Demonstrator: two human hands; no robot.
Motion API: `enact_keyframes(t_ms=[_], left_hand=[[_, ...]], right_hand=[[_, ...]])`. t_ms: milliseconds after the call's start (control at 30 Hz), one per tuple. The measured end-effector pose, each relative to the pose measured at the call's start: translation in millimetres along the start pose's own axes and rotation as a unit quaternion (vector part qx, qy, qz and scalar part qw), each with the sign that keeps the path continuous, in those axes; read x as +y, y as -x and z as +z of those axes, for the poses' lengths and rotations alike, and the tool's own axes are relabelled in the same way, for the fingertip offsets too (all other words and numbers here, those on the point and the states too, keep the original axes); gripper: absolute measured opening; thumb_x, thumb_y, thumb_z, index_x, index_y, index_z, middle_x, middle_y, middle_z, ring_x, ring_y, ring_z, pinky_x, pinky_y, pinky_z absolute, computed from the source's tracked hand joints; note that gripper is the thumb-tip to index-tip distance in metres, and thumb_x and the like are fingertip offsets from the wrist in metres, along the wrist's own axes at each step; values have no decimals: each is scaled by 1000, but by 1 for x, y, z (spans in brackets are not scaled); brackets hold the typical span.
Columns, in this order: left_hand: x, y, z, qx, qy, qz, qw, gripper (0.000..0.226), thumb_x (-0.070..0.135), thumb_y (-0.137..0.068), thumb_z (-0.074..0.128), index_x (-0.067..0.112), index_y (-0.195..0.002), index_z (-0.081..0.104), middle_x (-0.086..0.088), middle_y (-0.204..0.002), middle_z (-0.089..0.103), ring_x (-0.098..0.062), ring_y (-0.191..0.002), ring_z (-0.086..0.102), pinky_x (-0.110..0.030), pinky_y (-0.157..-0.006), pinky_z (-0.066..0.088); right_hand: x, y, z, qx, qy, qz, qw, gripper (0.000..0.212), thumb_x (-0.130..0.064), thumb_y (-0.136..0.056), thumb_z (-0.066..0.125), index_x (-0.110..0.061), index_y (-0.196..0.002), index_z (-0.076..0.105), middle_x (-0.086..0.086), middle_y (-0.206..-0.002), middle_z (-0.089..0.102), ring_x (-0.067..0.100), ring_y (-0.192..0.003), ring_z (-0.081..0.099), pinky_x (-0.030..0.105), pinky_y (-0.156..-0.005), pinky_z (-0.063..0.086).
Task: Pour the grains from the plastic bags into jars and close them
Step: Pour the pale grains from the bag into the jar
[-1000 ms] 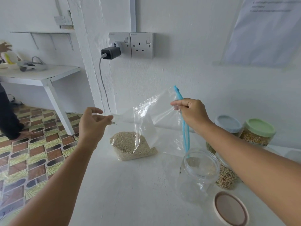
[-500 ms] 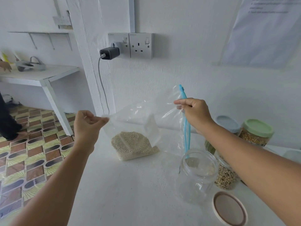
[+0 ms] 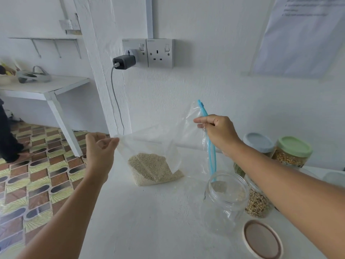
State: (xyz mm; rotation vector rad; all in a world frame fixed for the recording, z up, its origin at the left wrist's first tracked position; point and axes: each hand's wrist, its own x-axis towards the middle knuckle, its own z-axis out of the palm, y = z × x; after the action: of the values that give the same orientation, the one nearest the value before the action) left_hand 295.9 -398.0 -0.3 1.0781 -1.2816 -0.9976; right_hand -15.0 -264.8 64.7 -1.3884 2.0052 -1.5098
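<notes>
The left hand (image 3: 99, 149) pinched the plastic bag (image 3: 164, 144) by its left corner; grains (image 3: 152, 169) sagged onto the counter (image 3: 149, 221) left of the open jar (image 3: 225, 199); the right hand (image 3: 217, 132) gripped the bag's blue zip edge above that jar, likely stretching the mouth for pouring.
</notes>
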Motion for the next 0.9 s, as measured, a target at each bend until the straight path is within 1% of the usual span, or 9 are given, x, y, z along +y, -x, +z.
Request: enact_keyframes(t_ms=[67, 133, 267, 400, 500, 600, 667, 733, 900], left_hand=[[0, 7, -2, -27, 24, -7, 999, 36, 29, -99, 71, 23, -118, 41, -11, -121, 68, -19, -109, 65, -35, -87, 47], [-8, 21, -7, -61, 26, -11, 998, 35, 34, -100, 69, 26, -118, 40, -9, -130, 62, -22, -122, 60, -40, -100, 44], [-42, 48, -17, -199, -52, -26, 978, 20, 39, -94, 75, 27, -103, 64, 3, -124, 68, -24, -133, 55, -50, -112, 39], [-46, 54, -8, -286, -43, -74, 954, 21, 45, -89, 73, 35, -108, 79, 15, -125, 71, 0, -127, 54, -37, -108, 36], [-40, 48, 5, -324, -11, -104, 940, 34, 54, -85, 76, 35, -113, 80, 14, -126, 72, -3, -126, 57, -34, -112, 36], [-48, 41, 17, -285, 17, -125, 950, 64, 71, -65, 84, 24, -109, 83, 2, -119, 76, -12, -116, 65, -34, -104, 44], [-56, 39, 23, -229, 50, -150, 961, 44, 51, -79, 85, 15, -104, 83, -9, -112, 78, -20, -107, 72, -32, -93, 52], [-62, 37, 26, -191, 73, -169, 964, 26, 33, -89, 78, 12, -104, 82, -7, -108, 79, -16, -102, 74, -23, -80, 56], [-72, 30, 34, -164, 54, -152, 973, 21, 33, -96, 73, 17, -104, 82, 3, -107, 77, 1, -80, 71, -15, -65, 52]], right_hand=[[1, 1, 2, -1, -2, 4, 1000, 41, -4, -102, 49, -28, -106, 81, -6, -102, 76, 3, -100, 68, 10, -81, 50], [3, 1, 1, 0, -7, 9, 1000, 40, -5, -103, 50, -30, -106, 81, -7, -102, 76, 6, -99, 68, 21, -88, 53], [7, 1, -1, -6, -6, 12, 1000, 42, -6, -103, 49, -35, -105, 81, -7, -101, 75, 16, -97, 68, 35, -93, 55], [15, 2, -3, -33, -20, 7, 999, 45, -5, -103, 51, -39, -101, 80, -14, -111, 73, 6, -102, 68, 34, -101, 54], [20, 3, -5, -66, -35, 0, 997, 41, -7, -103, 57, -42, -102, 79, -19, -127, 67, 8, -110, 65, 32, -107, 51], [26, 5, -8, -103, -6, -1, 995, 37, -12, -104, 59, -44, -109, 77, -11, -141, 58, 2, -125, 54, 23, -110, 40], [30, 5, -10, -123, 18, 14, 992, 37, -14, -104, 60, -46, -114, 76, -9, -144, 56, 2, -130, 50, 26, -112, 39], [34, 7, -13, -144, 47, 34, 988, 37, -14, -104, 59, -44, -119, 74, -13, -143, 58, 7, -131, 51, 33, -115, 41], [27, 7, -10, -150, 67, 43, 986, 30, -9, -105, 57, -30, -118, 75, -8, -116, 73, 13, -91, 74, 37, -93, 61]])
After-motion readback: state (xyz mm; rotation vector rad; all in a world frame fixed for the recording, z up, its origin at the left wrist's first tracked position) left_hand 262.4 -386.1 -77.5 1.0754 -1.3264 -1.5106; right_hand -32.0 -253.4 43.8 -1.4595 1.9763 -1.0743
